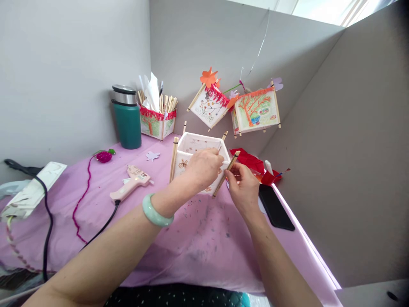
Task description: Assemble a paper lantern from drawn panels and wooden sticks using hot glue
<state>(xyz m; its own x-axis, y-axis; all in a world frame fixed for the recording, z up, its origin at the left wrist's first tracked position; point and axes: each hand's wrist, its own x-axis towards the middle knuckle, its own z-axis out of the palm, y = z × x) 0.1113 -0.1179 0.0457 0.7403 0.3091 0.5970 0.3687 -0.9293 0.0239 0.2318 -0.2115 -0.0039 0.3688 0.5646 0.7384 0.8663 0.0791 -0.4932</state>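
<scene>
A white open-topped box with brown flower drawings and paired wooden sticks at its corners stands on the table in front of me. My left hand, above a green bangle, reaches over its near wall. Its fingers are closed in a pinch near the right side; a thin tip shows by them, but I cannot make out what it is. My right hand grips the box's near right corner, thumb and fingers at the wooden sticks. The hands hide part of the front and right walls.
Left of the box lie a pink glue gun with a black cord, a paper flower and magenta yarn. Behind stand a green tumbler and a stick holder. Two decorated boxes hang above. A black phone lies right.
</scene>
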